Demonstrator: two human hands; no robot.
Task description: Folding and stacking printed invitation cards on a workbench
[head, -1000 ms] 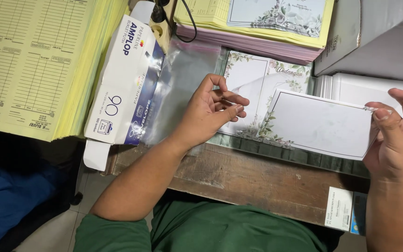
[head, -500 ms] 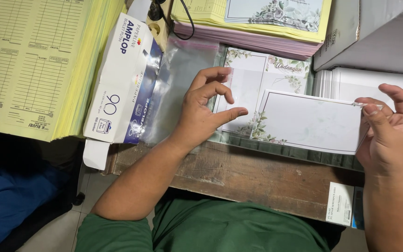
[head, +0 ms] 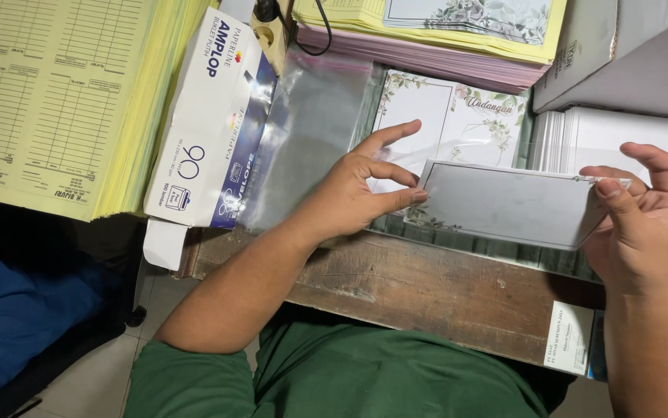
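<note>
Card (head: 508,203) held between left hand (head: 349,193) and right hand (head: 643,220), over card stack (head: 450,124). Plastic sleeves (head: 310,131) left of it, envelope box (head: 206,124) further left, form pile (head: 47,93) far left.

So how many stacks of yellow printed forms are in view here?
2. One tall stack of yellow forms lies at the far left, beside the white envelope box. A second yellow stack sits at the top, under a floral card. More may lie out of view.
</note>
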